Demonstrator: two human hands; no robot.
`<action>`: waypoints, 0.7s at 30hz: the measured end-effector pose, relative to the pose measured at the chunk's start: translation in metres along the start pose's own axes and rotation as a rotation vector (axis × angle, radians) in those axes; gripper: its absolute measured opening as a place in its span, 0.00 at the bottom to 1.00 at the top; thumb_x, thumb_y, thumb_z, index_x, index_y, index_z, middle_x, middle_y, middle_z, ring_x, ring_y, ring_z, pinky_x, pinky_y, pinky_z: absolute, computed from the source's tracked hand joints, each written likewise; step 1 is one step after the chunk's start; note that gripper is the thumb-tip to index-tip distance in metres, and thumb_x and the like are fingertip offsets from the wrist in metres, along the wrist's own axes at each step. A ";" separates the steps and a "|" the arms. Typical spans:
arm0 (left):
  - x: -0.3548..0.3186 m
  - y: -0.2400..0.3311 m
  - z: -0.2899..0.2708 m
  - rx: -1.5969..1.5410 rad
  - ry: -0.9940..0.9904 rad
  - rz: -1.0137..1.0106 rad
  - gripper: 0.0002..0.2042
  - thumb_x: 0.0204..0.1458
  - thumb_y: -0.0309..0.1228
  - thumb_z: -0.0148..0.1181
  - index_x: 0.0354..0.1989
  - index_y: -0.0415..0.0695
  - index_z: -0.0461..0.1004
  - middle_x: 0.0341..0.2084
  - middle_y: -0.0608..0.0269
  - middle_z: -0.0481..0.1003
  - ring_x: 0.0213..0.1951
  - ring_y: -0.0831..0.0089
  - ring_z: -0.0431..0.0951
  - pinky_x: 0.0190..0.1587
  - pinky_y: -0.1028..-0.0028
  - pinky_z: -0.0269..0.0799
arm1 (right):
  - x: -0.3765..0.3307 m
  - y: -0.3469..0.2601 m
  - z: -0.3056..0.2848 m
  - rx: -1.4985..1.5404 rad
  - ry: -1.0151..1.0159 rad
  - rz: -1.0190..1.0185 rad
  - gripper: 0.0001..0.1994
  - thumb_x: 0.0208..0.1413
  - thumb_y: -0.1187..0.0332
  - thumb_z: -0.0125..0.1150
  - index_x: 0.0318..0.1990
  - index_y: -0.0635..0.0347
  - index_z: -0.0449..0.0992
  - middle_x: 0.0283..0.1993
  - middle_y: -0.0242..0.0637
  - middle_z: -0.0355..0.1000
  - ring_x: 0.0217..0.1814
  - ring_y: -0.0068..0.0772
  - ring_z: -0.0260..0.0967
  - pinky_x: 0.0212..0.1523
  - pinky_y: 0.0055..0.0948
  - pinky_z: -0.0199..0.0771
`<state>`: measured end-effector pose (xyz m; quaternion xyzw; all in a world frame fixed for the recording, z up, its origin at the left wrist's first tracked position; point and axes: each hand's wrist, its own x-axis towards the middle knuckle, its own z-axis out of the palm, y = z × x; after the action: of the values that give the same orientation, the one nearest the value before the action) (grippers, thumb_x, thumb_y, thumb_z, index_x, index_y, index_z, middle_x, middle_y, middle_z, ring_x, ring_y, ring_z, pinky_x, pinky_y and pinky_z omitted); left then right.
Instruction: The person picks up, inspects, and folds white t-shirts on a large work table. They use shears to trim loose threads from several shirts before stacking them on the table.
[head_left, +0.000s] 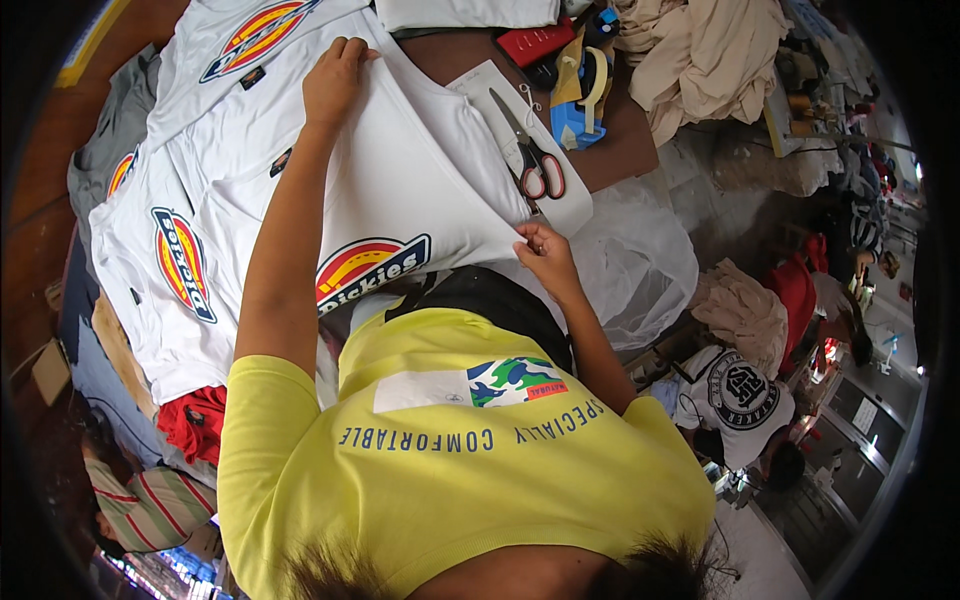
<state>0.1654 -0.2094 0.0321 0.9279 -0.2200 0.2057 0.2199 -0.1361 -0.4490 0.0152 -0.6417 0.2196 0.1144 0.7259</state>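
Observation:
A white T-shirt (410, 170) with a red, yellow and blue printed logo is spread across the table in front of me. My left hand (338, 80) reaches to its far side, fingers curled on the cloth near the far edge. Close to my body on the right, my right hand (547, 255) pinches the shirt's edge between thumb and fingers. Black-handled scissors (530, 150) with red-lined finger loops lie on a white sheet (570, 205), just beyond my right hand. More white shirts (215, 175) with the same print lie overlapping on the left.
A blue tape dispenser (580, 120) and a red box (535, 42) stand at the far right of the brown table (625, 155). Beige cloth (705, 60) is heaped beyond. A translucent plastic bag (640, 265) hangs at the right. Other people (735, 405) sit nearby on both sides.

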 end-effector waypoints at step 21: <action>-0.119 -0.129 -0.117 0.103 0.158 -0.249 0.09 0.51 0.35 0.55 0.38 0.46 0.73 0.37 0.57 0.72 0.43 0.58 0.69 0.45 0.64 0.62 | 0.058 -0.069 0.076 -0.934 -0.058 -0.833 0.12 0.51 0.67 0.55 0.42 0.59 0.72 0.47 0.41 0.69 0.52 0.46 0.64 0.52 0.38 0.62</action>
<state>0.0996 -0.0093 0.0299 0.9389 -0.0744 0.2605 0.2123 -0.0413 -0.3913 0.0554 -0.9195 -0.1421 -0.0770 0.3582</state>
